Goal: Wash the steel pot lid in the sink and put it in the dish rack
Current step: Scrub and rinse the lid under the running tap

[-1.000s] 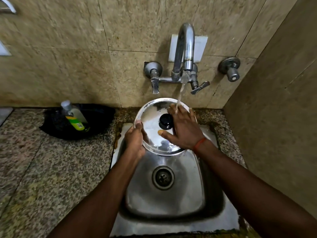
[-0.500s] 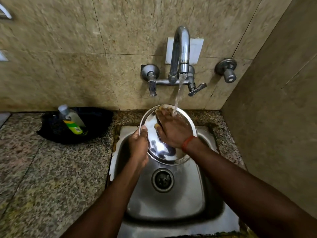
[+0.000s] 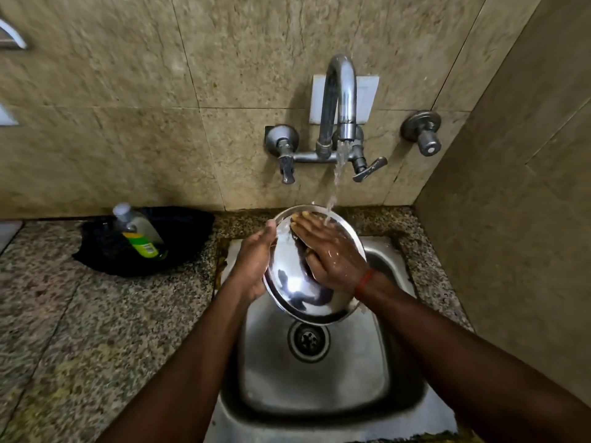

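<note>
Two hands at work over the sink [image 3: 319,391], set into the tabletop [image 3: 96,330] toward its back right corner.

Grips the steel pot lid [image 3: 297,295] by its left rim with the left hand [image 3: 256,263], fingers curled behind, thumb at the edge. Lays the right hand [image 3: 332,257] flat on the upturned face: fingers straight and together, wet, holding nothing.

Holds the lid clear of the basin, above the drain [image 3: 308,338], tilted with far edge high and near edge low. Presumably done to shed water into the basin rather than pool it. Sets the far edge directly beneath the tap [image 3: 340,100] and takes the stream [image 3: 337,174] at the right fingertips, to rub and rinse at one spot. Rim grip likely chosen to free the whole face for the flat palm.

Shows no knob on the visible face; probably the underside, not certain.

Judged step: rinsing and rubbing, wash not finished. Not yet racked; no dish rack in view.

Notes a soap bottle [image 3: 139,233] lying on a black item [image 3: 188,231] (cloth or pan, cannot tell) at the tabletop's back edge, left of the sink, on the left hand's side.

Risk: wet steel, grip on one side only; slip into the basin possible.
</note>
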